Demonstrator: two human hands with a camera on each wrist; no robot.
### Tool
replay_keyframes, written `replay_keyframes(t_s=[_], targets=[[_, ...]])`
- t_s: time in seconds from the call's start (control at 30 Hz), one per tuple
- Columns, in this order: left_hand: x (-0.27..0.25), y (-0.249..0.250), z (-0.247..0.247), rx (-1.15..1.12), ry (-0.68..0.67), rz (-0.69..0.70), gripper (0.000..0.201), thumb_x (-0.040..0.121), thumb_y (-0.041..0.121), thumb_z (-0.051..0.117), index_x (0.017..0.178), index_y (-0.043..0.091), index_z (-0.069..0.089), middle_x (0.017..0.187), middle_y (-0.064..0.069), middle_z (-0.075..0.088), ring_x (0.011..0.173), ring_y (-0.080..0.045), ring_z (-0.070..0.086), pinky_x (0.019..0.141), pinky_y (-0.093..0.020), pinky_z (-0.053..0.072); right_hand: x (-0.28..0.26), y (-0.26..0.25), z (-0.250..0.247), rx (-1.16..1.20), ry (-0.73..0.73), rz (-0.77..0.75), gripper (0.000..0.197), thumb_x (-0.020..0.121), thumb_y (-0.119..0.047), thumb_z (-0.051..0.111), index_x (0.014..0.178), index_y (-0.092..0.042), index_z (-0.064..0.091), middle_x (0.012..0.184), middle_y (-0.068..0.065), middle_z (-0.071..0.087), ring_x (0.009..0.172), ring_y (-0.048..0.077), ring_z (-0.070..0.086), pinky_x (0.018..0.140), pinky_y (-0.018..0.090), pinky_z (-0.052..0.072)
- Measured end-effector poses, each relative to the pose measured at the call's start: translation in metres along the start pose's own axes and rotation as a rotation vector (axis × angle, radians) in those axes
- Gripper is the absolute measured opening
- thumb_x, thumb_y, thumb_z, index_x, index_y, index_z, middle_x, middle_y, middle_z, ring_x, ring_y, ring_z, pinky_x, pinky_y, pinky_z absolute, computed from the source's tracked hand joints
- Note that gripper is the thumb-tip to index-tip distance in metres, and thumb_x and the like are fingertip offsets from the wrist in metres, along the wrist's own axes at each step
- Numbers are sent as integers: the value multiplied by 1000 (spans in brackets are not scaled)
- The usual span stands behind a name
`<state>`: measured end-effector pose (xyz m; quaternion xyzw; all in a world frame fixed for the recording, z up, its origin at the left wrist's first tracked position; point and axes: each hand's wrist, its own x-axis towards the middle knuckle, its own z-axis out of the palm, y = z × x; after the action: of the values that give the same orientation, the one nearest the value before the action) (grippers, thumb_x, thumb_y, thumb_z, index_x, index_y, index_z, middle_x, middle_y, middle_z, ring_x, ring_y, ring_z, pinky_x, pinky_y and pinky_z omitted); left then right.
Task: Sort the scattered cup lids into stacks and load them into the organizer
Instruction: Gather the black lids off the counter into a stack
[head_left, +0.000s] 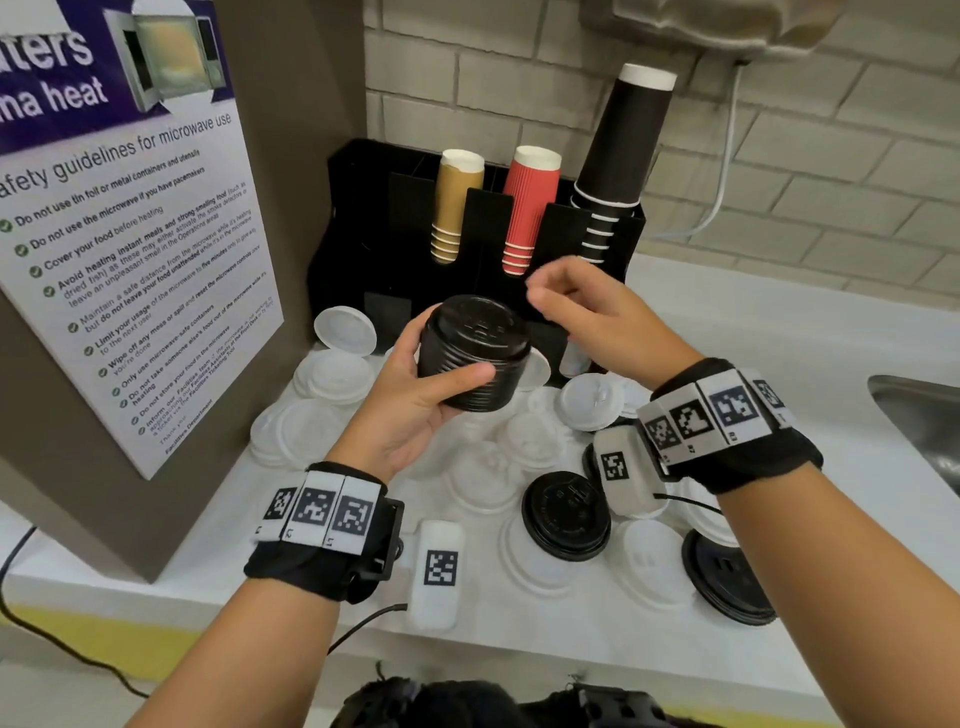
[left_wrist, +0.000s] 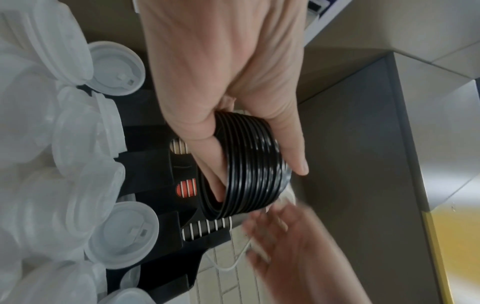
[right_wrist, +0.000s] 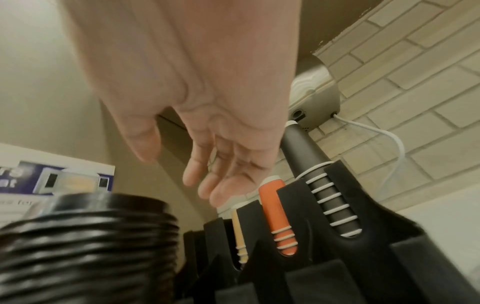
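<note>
The left hand (head_left: 410, 410) is gripping a tall stack of black lids (head_left: 475, 353), thumb across the near side and fingers curling around the far side, holding it up above the white tabletop (head_left: 753, 332). Just to the right of that grip, the right hand (head_left: 587, 317) is hovering with relaxed, slightly bent fingers, holding nothing and not touching the stack.

Beyond the grip, a black organizer (head_left: 363, 244) is standing against a pale brick wall (head_left: 831, 171), carrying tan cups (head_left: 452, 202), red cups (head_left: 527, 208) and black cups (head_left: 618, 156).

Below and around the grip, white lids (head_left: 340, 376) are lying scattered over the tabletop, with loose black lids (head_left: 566, 514) nearer the person on the right.

Left of the grip, a microwave safety poster (head_left: 130, 234) is hanging on a brown panel. At the far right, a metal sink (head_left: 924, 415) edge is showing.
</note>
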<state>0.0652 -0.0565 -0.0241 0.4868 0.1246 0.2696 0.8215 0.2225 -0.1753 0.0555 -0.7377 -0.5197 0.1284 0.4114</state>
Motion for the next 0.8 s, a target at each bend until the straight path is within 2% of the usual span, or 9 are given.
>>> replay_keyframes(t_s=[0.03, 0.07, 0.17, 0.2, 0.27, 0.4, 0.53, 0.7, 0.8], targets=[[1, 1, -3, -17, 21, 12, 85, 61, 4, 75, 139, 20, 45, 118, -4, 66, 107, -18, 67, 77, -29, 57, -4, 3, -1, -35, -27, 20, 11, 93, -28, 59, 101, -21, 62, 96, -10, 62, 84, -3, 57, 76, 16, 45], [1, 1, -5, -30, 40, 25, 84, 62, 4, 74, 139, 19, 45, 117, -3, 66, 109, -18, 67, 78, -30, 57, -9, 8, -1, -122, -126, 44, 11, 91, -26, 62, 99, -19, 63, 96, -7, 63, 85, 1, 58, 78, 21, 46], [4, 5, -10, -50, 82, 57, 83, 64, 3, 74, 141, 17, 44, 120, -3, 65, 112, -20, 65, 81, -33, 58, -29, 24, 11, -503, -640, 156, 49, 73, -46, 78, 114, -29, 57, 111, -7, 56, 100, 11, 54, 87, 28, 46], [5, 5, -10, -55, 83, 62, 82, 65, 3, 74, 140, 17, 44, 120, -3, 65, 112, -20, 65, 81, -33, 58, -36, 29, 17, -602, -752, 190, 61, 67, -50, 81, 118, -33, 51, 114, -8, 52, 104, 12, 50, 89, 30, 45], [6, 5, -11, -59, 79, 68, 82, 66, 3, 75, 140, 17, 44, 118, -2, 67, 111, -19, 66, 80, -33, 57, -47, 37, 26, -751, -854, 194, 77, 60, -50, 84, 121, -37, 41, 113, -8, 45, 105, 16, 46, 90, 36, 46], [6, 3, -11, -59, 55, 65, 83, 63, 6, 81, 138, 19, 47, 116, 1, 68, 110, -19, 67, 78, -32, 57, -61, 49, 35, -894, -877, 120, 84, 59, -39, 85, 126, -36, 34, 115, -2, 40, 100, 23, 50, 79, 39, 52], [6, 0, -9, -61, 35, 59, 80, 65, 3, 77, 137, 24, 48, 121, -1, 66, 112, -19, 65, 80, -32, 57, -66, 54, 40, -860, -898, 128, 84, 66, -32, 81, 134, -41, 34, 122, 2, 38, 105, 28, 49, 83, 41, 52], [6, -3, -8, -58, -1, 45, 74, 67, 2, 78, 131, 27, 52, 112, 4, 71, 110, -18, 66, 80, -32, 57, -65, 56, 37, -765, -846, 140, 75, 66, -33, 80, 129, -39, 40, 112, -3, 40, 102, 24, 50, 82, 37, 50], [5, -2, -7, -59, -1, 38, 76, 65, 3, 79, 132, 26, 52, 112, 4, 71, 110, -18, 67, 79, -30, 57, -60, 52, 23, -582, -755, 173, 67, 67, -31, 80, 124, -40, 45, 110, -4, 45, 101, 18, 50, 85, 34, 50]])
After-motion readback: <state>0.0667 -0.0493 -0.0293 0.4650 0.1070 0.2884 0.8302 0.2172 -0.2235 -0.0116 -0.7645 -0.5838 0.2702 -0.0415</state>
